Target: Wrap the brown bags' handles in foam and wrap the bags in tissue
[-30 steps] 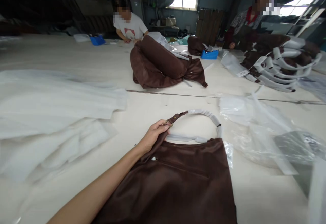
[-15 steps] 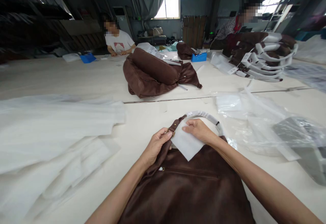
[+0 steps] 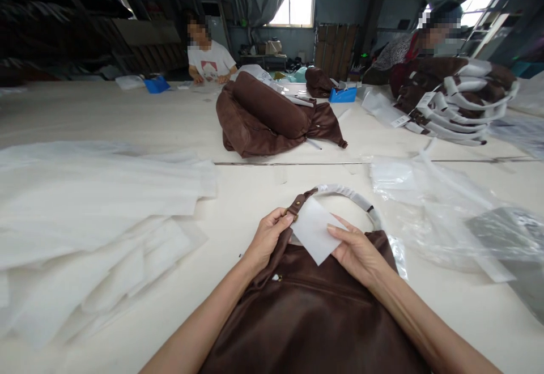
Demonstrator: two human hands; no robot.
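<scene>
A dark brown bag (image 3: 323, 317) lies in front of me, its looped handle (image 3: 346, 192) wrapped in white film. My left hand (image 3: 272, 235) is closed on the bag's strap (image 3: 296, 207) beside the metal buckle. With my right hand (image 3: 355, 246) I pinch a small white sheet (image 3: 317, 232) by its right corner, fingers behind it and thumb in front. The sheet's left edge is by the buckle, and its lower tip overlaps the bag's top edge.
Thin white sheets (image 3: 97, 192) cover the table's left side. Beyond are another brown bag (image 3: 267, 116), a blue tape dispenser (image 3: 342, 95) and stacked bags with wrapped handles (image 3: 463, 93). Clear plastic bags (image 3: 446, 209) lie at right. Two people are across the table.
My right hand has moved from the sheet's upper part down to its right corner. My left hand still holds the strap. The whole view has shifted slightly.
</scene>
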